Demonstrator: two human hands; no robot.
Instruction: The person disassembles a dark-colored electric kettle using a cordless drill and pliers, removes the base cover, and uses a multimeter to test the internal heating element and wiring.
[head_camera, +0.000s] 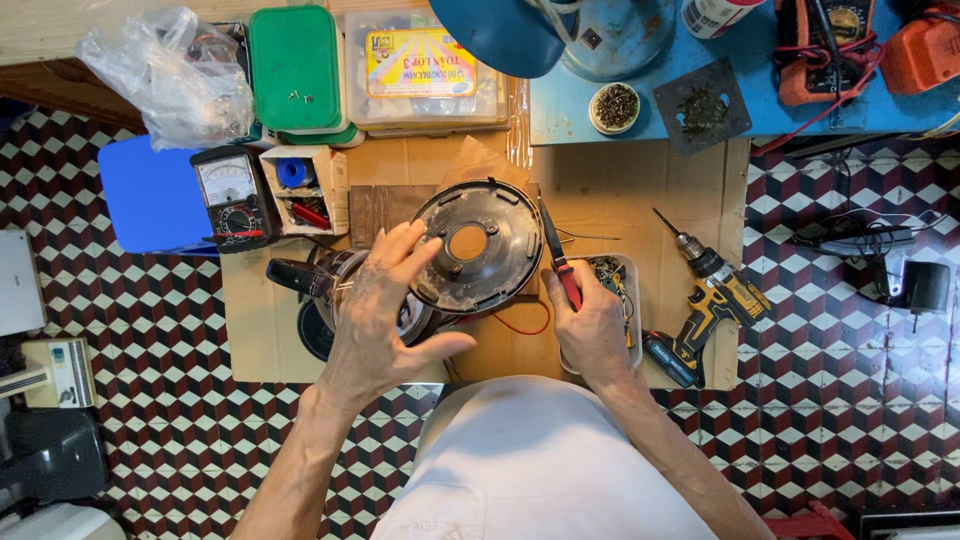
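Left hand (375, 320) grip open, steadying round base plate (477, 245); right hand (592, 325) clamped on red-handled pliers (558, 262). Brace the plate firmly, keep tips off the wires.

Drill (710, 300) blocks right (cardboard (630, 185) beyond free).
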